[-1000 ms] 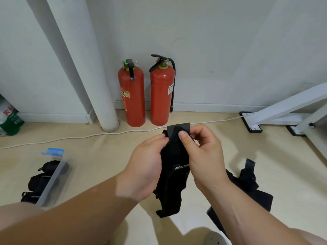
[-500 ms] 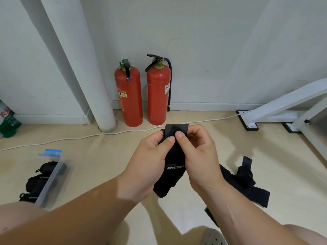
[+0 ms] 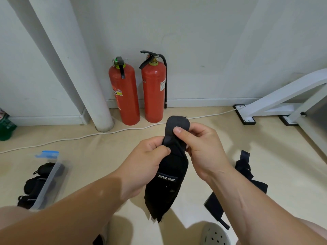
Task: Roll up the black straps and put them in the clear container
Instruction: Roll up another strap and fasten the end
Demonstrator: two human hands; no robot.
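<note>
Hands meet in mid-air above the floor, both working one black strap. The left hand grips the strap's upper part, fingers curled round it and thumb pressed on its front. The right hand pinches the top end between thumb and forefinger, where the fabric bends over in a rounded fold. Below the hands the rest of the strap hangs loose and unrolled, a white logo showing on its front and its ragged lower end clear of the floor. The clear container lies on the floor towards its left edge, with a blue clip on its far end; rolled black straps sit in it. Another black strap lies loose and unrolled on the floor to the right, partly hidden behind the right forearm. Two red fire extinguishers stand side by side at the floor's far edge against the wall, just beside a white pipe. A white cable runs across the floor in front of them towards a white metal frame at the far right corner. A grey perforated shoe shows at the near edge.
</note>
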